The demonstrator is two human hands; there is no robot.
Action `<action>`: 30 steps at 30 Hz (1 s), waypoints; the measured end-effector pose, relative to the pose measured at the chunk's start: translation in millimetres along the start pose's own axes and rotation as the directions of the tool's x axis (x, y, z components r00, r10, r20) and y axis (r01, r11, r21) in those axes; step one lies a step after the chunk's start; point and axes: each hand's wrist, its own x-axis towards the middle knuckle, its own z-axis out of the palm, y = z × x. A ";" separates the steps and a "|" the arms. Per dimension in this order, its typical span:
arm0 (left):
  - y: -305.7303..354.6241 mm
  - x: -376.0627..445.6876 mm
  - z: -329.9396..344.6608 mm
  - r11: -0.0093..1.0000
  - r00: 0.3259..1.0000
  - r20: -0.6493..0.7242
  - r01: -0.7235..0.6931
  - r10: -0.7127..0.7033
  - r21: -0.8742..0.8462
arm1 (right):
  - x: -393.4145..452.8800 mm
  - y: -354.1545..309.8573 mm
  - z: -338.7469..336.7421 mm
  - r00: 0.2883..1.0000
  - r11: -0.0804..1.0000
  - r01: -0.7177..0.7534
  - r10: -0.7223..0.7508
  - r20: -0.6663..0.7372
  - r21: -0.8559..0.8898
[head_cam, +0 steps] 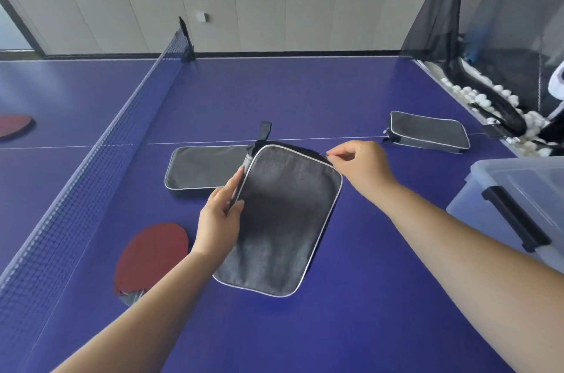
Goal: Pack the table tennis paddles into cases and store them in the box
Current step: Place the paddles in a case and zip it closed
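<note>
My left hand [220, 214] grips the left edge of the dark grey fabric paddle case with pale piping [283, 220], fingers behind the edge and thumb curled over the front. My right hand [358, 166] pinches the small metal zipper pull [324, 155] at that case's upper right corner, thumb and forefinger pressed together on it, the other fingers loosely curled.

This case lies on the blue table tennis table [366, 296], tilted, its black hanging loop [265, 130] pointing away from me. A second flat grey case [201, 168] lies just behind and to the left of it, partly covered by it. A third grey case with white trim [427, 132] sits well to the right and further back. A red-rubber paddle [152, 256] lies left of the held case, near my left wrist, handle towards me. Another red paddle [13, 125] lies far to the left, beyond the dark mesh net [100, 159]. The clear plastic storage box with a black latch [518, 207] stands to the right of the case, at the table's edge.
</note>
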 end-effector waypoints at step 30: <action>-0.5 38.3 9.0 0.631 0.857 -0.064 0.323 -0.511 -0.705 | -20.0 18.2 5.7 0.986 0.994 -0.108 0.112 0.123 -0.034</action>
